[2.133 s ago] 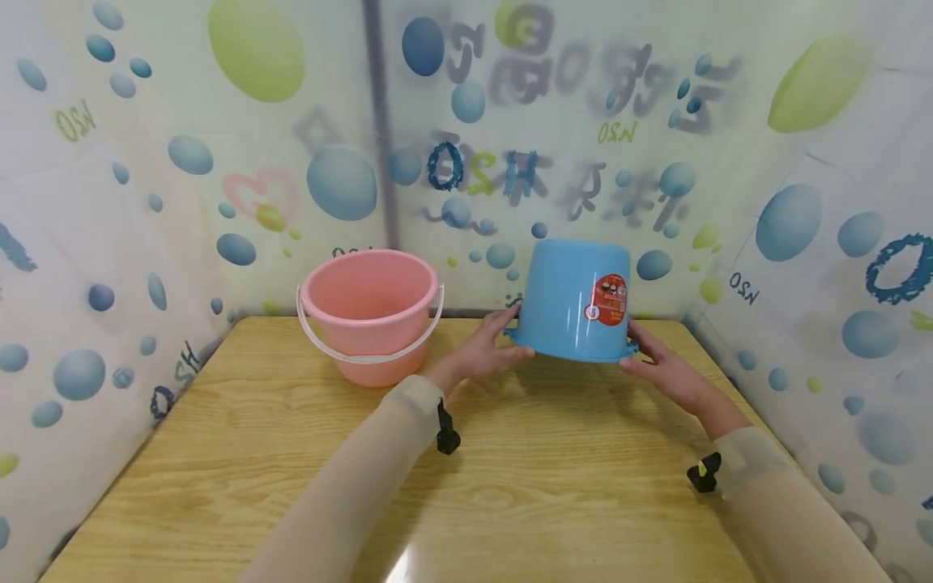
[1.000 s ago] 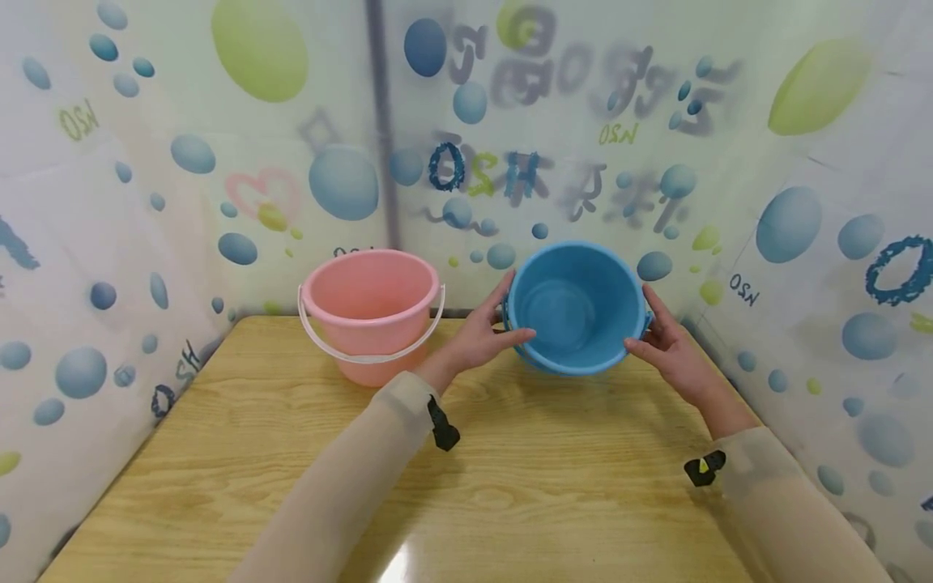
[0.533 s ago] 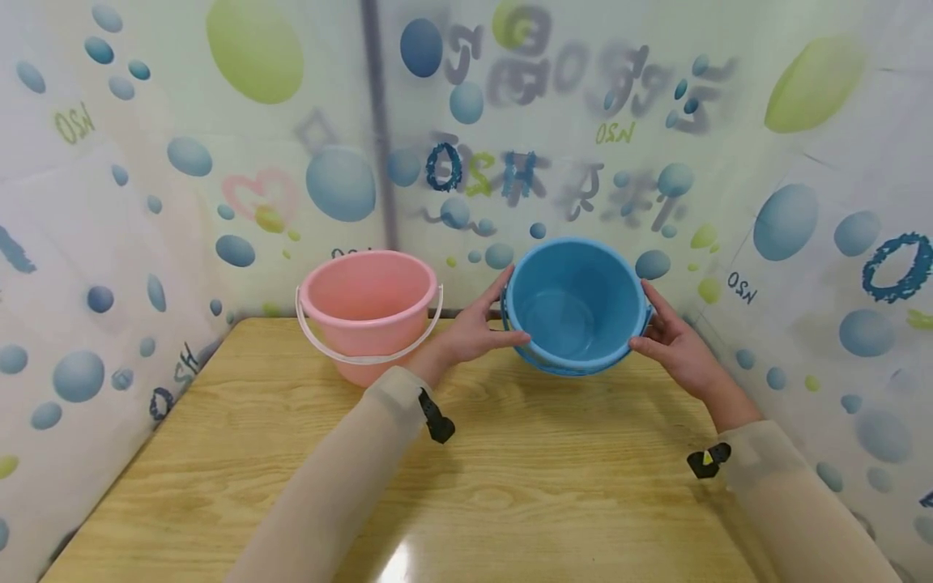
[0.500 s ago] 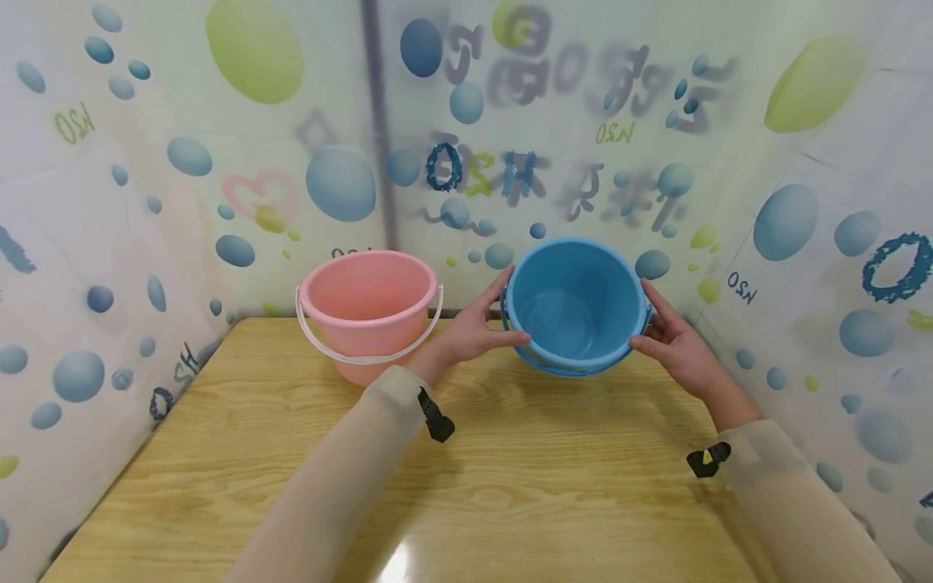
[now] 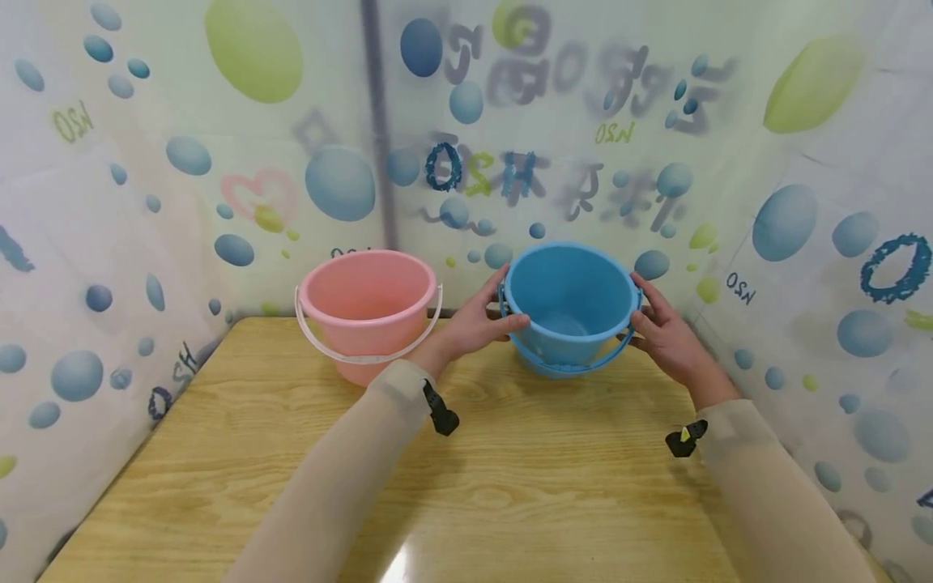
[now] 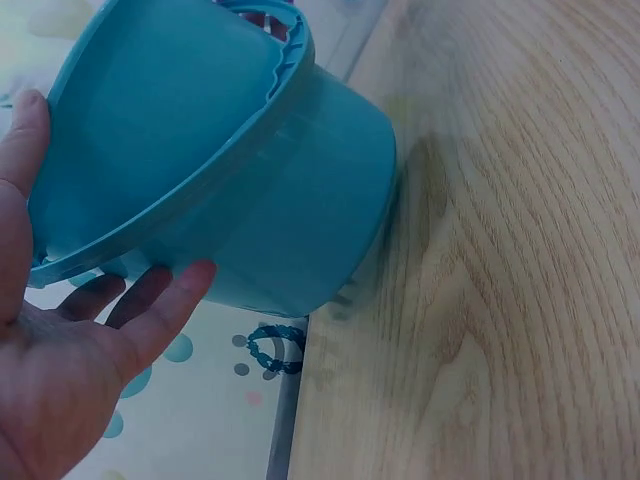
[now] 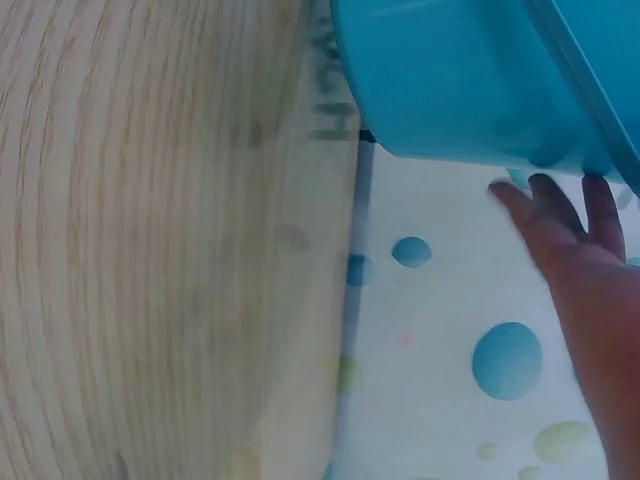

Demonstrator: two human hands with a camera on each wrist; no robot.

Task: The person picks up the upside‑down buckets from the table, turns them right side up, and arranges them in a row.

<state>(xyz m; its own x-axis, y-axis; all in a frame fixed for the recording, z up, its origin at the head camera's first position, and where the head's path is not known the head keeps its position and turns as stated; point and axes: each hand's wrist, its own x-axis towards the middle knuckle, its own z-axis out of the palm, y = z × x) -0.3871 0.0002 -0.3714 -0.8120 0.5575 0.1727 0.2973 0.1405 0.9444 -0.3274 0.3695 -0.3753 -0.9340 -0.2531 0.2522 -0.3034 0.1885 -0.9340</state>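
Observation:
A blue bucket [image 5: 561,351] is held at the back right of the table, its mouth up and leaning slightly toward me. Its blue handle [image 5: 583,368] hangs across the front. My left hand [image 5: 477,326] grips the bucket's left side, thumb over the rim and fingers outside, as the left wrist view also shows. On the opposite side, my right hand [image 5: 669,340] holds the rim with its thumb, its fingers behind and below, partly hidden. In the right wrist view several fingers [image 7: 560,215] touch the outer wall. Whether the base touches the table I cannot tell.
To the left a pink bucket [image 5: 372,344] stands upright, its white handle [image 5: 357,357] hanging in front. The wooden table [image 5: 510,486] ends at a patterned sheet [image 5: 583,81] at the back, with further sheets on both sides.
The blue bucket has turned from upside down, through mouth facing me, to nearly upright. Its handle has come down to the front. Both hands have stayed on its sides; the pink bucket has not moved.

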